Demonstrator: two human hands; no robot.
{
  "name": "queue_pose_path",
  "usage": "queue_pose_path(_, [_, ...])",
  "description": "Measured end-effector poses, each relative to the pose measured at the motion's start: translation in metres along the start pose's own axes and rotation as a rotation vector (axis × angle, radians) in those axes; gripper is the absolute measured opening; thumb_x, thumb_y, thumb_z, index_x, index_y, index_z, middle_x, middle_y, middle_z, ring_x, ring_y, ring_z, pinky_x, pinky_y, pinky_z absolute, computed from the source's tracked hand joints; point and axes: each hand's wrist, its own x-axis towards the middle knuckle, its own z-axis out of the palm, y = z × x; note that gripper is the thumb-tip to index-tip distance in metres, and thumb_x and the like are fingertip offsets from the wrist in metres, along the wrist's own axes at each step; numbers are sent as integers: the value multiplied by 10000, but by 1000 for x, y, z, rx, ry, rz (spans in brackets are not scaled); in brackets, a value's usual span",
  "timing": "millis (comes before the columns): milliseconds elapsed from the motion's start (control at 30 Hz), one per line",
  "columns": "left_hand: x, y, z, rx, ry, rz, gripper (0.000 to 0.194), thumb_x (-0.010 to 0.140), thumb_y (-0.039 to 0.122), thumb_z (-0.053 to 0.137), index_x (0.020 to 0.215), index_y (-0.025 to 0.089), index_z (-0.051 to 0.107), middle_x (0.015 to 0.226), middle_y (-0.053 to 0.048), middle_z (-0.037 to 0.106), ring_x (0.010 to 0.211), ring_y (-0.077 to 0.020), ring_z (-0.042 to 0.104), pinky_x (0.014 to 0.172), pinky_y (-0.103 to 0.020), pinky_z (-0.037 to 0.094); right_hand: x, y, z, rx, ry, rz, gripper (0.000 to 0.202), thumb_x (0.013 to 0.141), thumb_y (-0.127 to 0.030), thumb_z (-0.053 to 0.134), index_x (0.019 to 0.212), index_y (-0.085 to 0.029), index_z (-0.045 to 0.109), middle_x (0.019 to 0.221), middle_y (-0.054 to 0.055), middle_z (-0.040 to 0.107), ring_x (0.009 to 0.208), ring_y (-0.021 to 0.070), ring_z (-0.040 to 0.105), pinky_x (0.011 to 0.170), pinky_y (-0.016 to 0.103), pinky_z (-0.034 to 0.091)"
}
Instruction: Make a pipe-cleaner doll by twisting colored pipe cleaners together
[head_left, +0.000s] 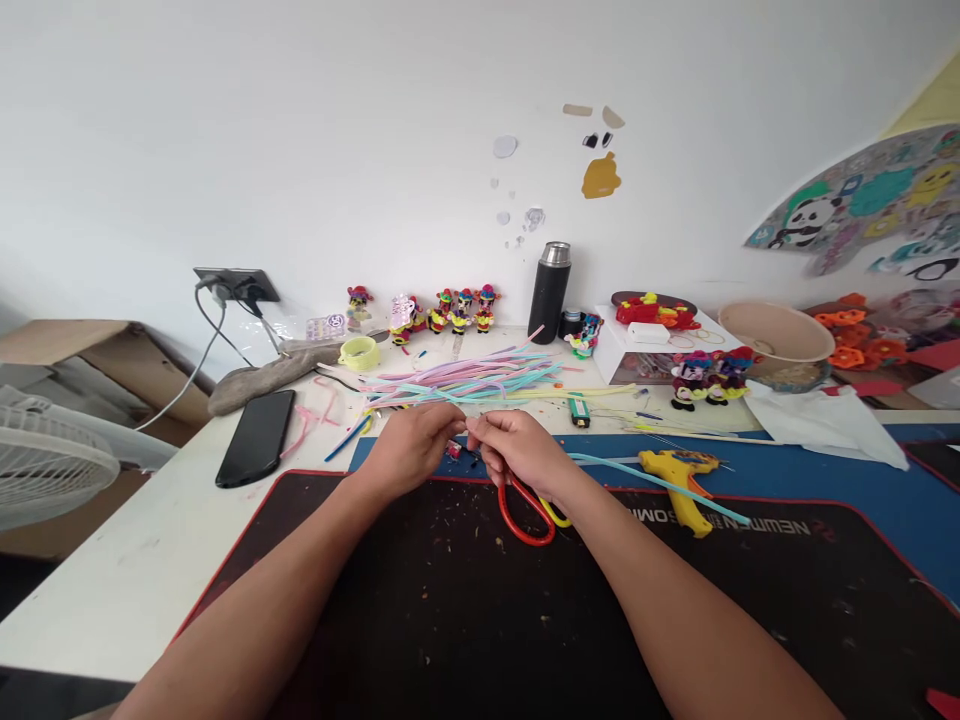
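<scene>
My left hand [414, 445] is closed in a pinch near the middle of the desk, and what lies between its fingertips is too small to make out. Close beside it, my right hand [521, 450] is closed too, with scissors [526, 520] hanging from it; their red and yellow handle loops show below the palm. A light blue pipe cleaner [660, 480] stretches out to the right from behind the right wrist. Just beyond both hands lies a pile of pink, purple and teal pipe cleaners [472, 375].
A yellow glue gun [681, 485] lies on the mat [480, 620] at right. A phone [256, 438] and driftwood [274, 375] are at left. Small figures [461, 312], a black flask [551, 292] and a white box [637, 350] stand along the wall.
</scene>
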Motion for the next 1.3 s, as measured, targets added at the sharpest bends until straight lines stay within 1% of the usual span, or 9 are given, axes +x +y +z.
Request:
queue_pose_path(133, [2,0,-2,-73,-114,-179,288,1016,311,441,834,197,632,753,-16,664,716,-178,600,658,-282,392,-1,0,-1,-378,112,-149,327,978,-498,559,841,-213,640,574,-33,583,465,129,557,510,251,377])
queue_pose_path(233, [4,1,-5,-169,-158,-246,336,1009,365,429,769,197,593,708,-4,622,681,-173,558,633,-282,378,-2,-2,-1,-593,196,-229,248,967,-461,596,913,-230,669,638,-18,626,530,147,545,555,269,336])
queue_pose_path(333, [6,3,-8,-241,-143,-281,377,1002,412,424,718,198,550,676,7,580,664,-169,522,615,-278,379,-2,-2,-1,-699,230,-288,196,963,-424,613,968,-244,690,640,-16,623,564,166,516,572,282,289])
queue_pose_path(500, [6,6,-8,-228,-141,-241,325,997,382,435,780,198,592,712,1,615,686,-174,552,646,-280,405,0,-1,-2,-742,224,-327,221,984,-365,568,842,-245,687,621,-17,591,586,170,486,584,288,256])
queue_pose_path(733, [2,1,0,-19,-37,-75,256,987,270,453,845,197,653,790,-50,694,757,-199,623,690,-290,420,-3,-3,1,-596,180,-228,305,974,-351,549,695,-232,583,488,-41,498,509,156,469,546,277,278])
queue_pose_path(933, [5,2,5,-236,78,-314,316,1012,400,472,1016,193,710,779,-20,706,705,-182,630,665,-273,454,1,-2,-4,-350,195,-164,238,961,-413,579,854,-218,662,461,-58,531,406,138,523,511,266,391])
queue_pose_path(1000, [7,1,9,-191,123,-366,335,1017,423,471,1051,197,716,816,-30,716,744,-194,637,680,-286,455,3,-3,-7,-220,225,-162,252,938,-448,606,880,-208,658,473,-61,538,392,128,527,479,254,399])
queue_pose_path(1167, [15,1,25,179,-59,-247,225,961,311,577,852,185,728,855,-90,719,845,-256,636,740,-350,447,5,-7,-14,36,276,-174,313,871,-507,667,870,-196,630,498,-73,517,387,103,488,409,226,383])
queue_pose_path(1300, [19,4,36,334,-117,-223,280,955,373,605,821,167,741,831,-124,703,860,-295,643,779,-395,452,5,-9,-13,92,259,-164,331,835,-510,700,899,-193,630,513,-77,520,392,99,496,389,211,355])
